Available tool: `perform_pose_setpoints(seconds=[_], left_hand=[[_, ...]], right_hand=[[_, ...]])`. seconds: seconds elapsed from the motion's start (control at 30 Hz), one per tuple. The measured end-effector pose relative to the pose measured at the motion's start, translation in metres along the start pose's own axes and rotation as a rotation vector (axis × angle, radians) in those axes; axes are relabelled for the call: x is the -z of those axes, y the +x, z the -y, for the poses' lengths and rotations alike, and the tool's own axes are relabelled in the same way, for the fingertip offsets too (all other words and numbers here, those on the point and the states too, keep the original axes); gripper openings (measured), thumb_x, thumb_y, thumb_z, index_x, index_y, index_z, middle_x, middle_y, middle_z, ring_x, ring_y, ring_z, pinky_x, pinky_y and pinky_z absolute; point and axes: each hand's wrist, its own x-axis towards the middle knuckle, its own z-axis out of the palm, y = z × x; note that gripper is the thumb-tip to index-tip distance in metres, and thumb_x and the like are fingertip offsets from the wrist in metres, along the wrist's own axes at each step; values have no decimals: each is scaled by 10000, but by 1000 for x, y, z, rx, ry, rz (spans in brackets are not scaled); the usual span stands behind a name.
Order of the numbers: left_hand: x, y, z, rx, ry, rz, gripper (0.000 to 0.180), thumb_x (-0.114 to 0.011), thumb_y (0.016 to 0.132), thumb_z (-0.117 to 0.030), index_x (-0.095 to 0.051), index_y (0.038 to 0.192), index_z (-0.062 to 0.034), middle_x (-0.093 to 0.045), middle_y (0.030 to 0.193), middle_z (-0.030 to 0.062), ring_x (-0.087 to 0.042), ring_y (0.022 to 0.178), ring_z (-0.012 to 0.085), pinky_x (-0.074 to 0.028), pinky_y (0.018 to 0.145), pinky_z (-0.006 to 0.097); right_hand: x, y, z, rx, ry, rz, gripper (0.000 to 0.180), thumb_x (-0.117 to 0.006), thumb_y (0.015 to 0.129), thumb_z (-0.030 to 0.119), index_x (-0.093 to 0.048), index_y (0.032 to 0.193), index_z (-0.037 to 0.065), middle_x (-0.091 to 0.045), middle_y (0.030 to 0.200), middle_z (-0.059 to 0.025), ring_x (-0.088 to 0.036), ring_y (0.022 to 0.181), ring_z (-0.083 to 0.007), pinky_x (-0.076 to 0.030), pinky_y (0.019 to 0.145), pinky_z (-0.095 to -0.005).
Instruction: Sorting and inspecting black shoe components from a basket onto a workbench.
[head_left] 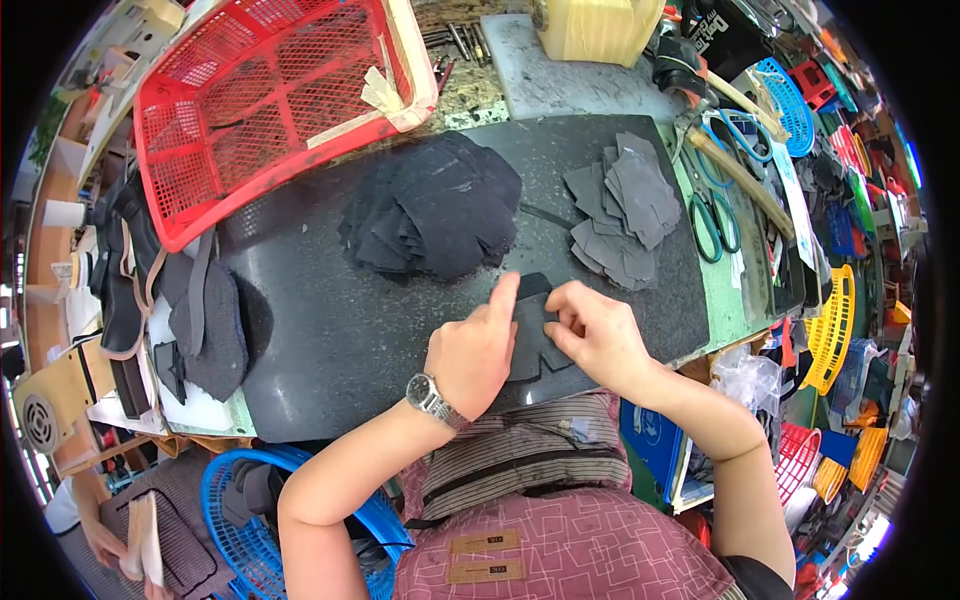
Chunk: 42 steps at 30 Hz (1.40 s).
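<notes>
A small dark grey cut piece with notched lower edges lies on the black board, close to its near edge. My left hand, wearing a metal watch, grips its left side, index finger stretched forward and the other fingers mostly hidden. On its right side my right hand is closed, with thumb and forefinger pinched at the upper edge. Beyond my hands rises a heap of dark navy cut pieces. To its right is a smaller fanned stack of grey pieces.
A red plastic basket stands at the back left. Green-handled scissors and a wooden-handled hammer lie right of the board. A blue basket sits low at left. Another person's hand shows at lower left.
</notes>
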Motion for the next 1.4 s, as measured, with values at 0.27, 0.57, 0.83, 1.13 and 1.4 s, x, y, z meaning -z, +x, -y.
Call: perform_pose_setpoints(seconds=[0.27,0.57,0.83,1.13,1.4], left_hand=[[45,53,7,-278,486,-281,407,-749,622,-79,-623,1009,-62,-554,1018,127,-535,980,311,-483,778,366],[77,62,22,135,-420,-257,161,-594,856,-99,-677,929,18,-686,802,120,-648,742,277,-513,715,306],[10,-21,10,-708,228,-84,307,-711,725,-201,-651,943,5,-640,1009,146,-605,915,271,-510,775,371],[-27,86,-43,-504,-155,-147,400,-713,754,-191,-592,1101,-34,-579,1144,169,-548,1053,347,-456,909,410],[-69,167,-57,-309,-103,-42,575,-724,706,-152,-487,1223,-65,-591,1076,156,-526,1041,348,-448,908,413]], right_hand=[[8,11,5,303,-148,-306,222,-743,722,128,-608,887,66,-556,869,-84,-589,723,-258,-490,621,-344],[-10,81,35,762,-187,-340,205,-688,746,100,-609,930,56,-628,953,-85,-620,835,-274,-500,737,-375],[67,103,-10,369,-205,-276,231,-649,783,114,-642,1005,55,-644,990,-114,-624,936,-279,-496,840,-349],[148,101,-80,-220,-196,7,315,-743,722,149,-612,976,15,-608,782,-62,-580,749,-149,-460,680,-296],[113,83,-89,73,-80,-464,205,-727,741,93,-569,851,22,-584,773,-35,-549,732,-135,-452,674,-279]])
